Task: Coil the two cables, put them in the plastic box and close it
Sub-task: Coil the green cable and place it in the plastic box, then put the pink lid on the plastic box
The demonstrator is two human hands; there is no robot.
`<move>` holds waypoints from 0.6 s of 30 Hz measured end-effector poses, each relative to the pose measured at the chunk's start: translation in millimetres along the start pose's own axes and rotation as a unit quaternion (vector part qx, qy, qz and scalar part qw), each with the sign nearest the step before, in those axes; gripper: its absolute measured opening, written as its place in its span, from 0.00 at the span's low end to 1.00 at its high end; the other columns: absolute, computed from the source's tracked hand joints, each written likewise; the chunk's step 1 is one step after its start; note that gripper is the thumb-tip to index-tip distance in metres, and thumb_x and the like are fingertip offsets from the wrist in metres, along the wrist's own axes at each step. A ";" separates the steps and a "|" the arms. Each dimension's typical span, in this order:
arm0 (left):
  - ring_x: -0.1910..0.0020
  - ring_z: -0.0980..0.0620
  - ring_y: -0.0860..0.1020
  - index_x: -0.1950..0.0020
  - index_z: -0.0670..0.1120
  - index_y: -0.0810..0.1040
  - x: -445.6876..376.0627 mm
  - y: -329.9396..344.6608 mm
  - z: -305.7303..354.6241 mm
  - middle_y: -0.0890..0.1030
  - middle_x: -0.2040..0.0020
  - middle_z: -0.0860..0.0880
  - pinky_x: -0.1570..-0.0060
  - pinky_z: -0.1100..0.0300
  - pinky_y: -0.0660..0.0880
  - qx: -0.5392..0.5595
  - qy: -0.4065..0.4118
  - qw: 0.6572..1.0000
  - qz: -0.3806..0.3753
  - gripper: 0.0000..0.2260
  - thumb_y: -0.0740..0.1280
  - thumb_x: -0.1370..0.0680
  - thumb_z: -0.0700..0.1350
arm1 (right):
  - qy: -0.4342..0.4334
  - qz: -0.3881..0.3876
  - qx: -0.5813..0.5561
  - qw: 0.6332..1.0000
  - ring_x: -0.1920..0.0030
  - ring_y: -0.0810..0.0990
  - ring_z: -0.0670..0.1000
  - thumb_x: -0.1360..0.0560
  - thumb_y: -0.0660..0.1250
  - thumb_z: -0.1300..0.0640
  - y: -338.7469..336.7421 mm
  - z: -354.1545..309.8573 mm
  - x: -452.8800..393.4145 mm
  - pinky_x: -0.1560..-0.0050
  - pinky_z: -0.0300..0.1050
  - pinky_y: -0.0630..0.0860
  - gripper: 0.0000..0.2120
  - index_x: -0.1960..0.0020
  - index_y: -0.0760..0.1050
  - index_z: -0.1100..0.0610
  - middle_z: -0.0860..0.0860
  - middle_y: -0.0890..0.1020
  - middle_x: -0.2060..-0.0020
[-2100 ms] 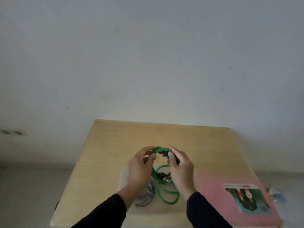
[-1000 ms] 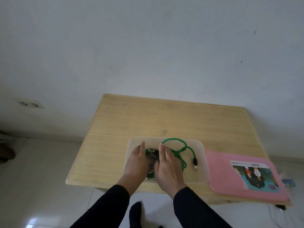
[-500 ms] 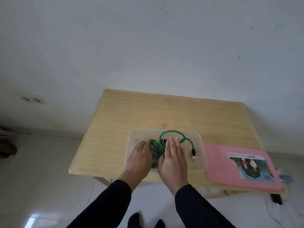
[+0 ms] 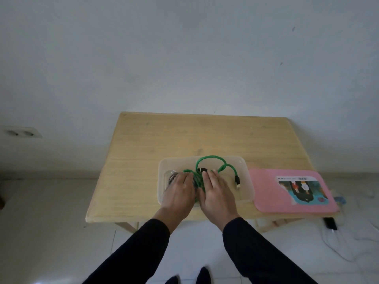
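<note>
Pale grey wall fills the upper half of the view, and below it a light wooden bench (image 4: 164, 140) stands on a white tiled floor. Near the bench's front edge sits a clear plastic box (image 4: 247, 181) with its top open. At 3 o'clock from the box, just beside it, lies a pink lid (image 4: 266, 193) with a printed label.

Both hands reach down into the box. The left hand (image 4: 178, 191) lies palm down with fingers (image 4: 183, 177) fairly straight and close together, resting on a grey cable (image 4: 171, 176) in the box's 9 o'clock end. The right hand (image 4: 217, 192) is also flat, its fingers (image 4: 209, 177) straight and slightly spread, pressing on the bundled part of a green cable (image 4: 211, 157). Neither hand curls round anything.

One loop of the green cable rises toward 12 o'clock, above the box's far rim, and its dark plug (image 4: 237, 179) hangs inside at 3 o'clock from the right hand.

Most of both coils is hidden under the hands, and the grey cable shows only as a blurred patch through the plastic. Fingertips are hard to make out among the strands.

At 9 o'clock on the wall is a double socket (image 4: 20, 133).
</note>
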State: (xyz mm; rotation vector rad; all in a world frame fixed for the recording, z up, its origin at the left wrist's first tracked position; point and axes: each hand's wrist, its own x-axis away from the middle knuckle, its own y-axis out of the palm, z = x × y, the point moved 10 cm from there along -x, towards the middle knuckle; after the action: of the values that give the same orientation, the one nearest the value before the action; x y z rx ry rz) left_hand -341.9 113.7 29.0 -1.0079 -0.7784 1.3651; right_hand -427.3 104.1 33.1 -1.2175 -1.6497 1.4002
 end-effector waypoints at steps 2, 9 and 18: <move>0.48 0.42 0.79 0.45 0.35 0.77 -5.3 -3.7 11.2 0.81 0.49 0.39 0.45 0.53 0.76 0.022 0.007 1.000 0.006 0.13 0.68 0.29 0.36 | -0.001 0.016 -0.003 1.000 0.37 0.75 0.60 0.24 0.53 0.52 -13.2 9.7 2.1 0.40 0.54 0.74 0.23 0.38 0.74 0.64 0.61 0.78 0.40; 0.53 0.43 0.80 0.49 0.37 0.79 -33.3 -14.9 118.3 0.81 0.53 0.41 0.52 0.56 0.78 0.073 0.084 0.992 0.062 0.13 0.58 0.27 0.38 | 0.017 0.070 0.000 0.997 0.42 0.75 0.59 0.25 0.55 0.54 -71.9 94.3 15.3 0.44 0.50 0.75 0.18 0.41 0.72 0.62 0.58 0.77 0.45; 0.51 0.47 0.80 0.46 0.38 0.79 -48.9 79.5 232.3 0.81 0.50 0.44 0.50 0.61 0.76 0.115 0.050 0.991 0.049 0.15 0.70 0.32 0.33 | 0.110 0.068 0.020 0.991 0.45 0.78 0.59 0.28 0.67 0.60 -88.8 272.6 60.5 0.46 0.50 0.77 0.17 0.41 0.74 0.64 0.59 0.79 0.46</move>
State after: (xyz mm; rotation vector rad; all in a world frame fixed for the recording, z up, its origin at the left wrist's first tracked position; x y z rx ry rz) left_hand -589.6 88.4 54.7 -0.9334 -0.4884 1.4401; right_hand -716.2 59.2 53.7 -1.4279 -1.4048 1.3195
